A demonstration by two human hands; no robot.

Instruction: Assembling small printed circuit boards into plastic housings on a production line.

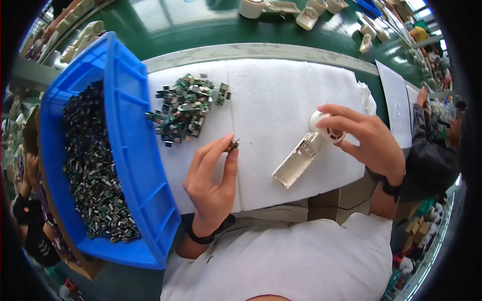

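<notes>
Both hands occupied to the right of the blue crate: a small circuit board in one, a cream housing in the other

The green surface (201, 25) stretches beyond the blue crate (133, 125), with several loose cream plastic parts (307, 16) lying on it, ahead and to the right of the crate. Directly to the crate's right spreads a white sheet (281, 95). The crate itself holds a deep mass of small electronic pieces (100, 185), dark at its far end and mixed green and metallic toward its near end.

Just right of the crate's far half, a loose heap of green circuit boards (186, 108) sits on the sheet, the boards lying at many angles.

Farther to the crate's right is the right hand (364, 133), palm down and partly open, its fingers and thumb curled around the round head of the cream housing (295, 164). The housing's long, hollow handle points from that head back toward the crate and the person, its open side up.

Between crate and housing, the left hand (213, 183) is raised, nearly closed at the tips, pinching a small circuit board (232, 146) between thumb and fingers. Smallest of all, this board is nearer the crate than the housing is, apart from the heap.
</notes>
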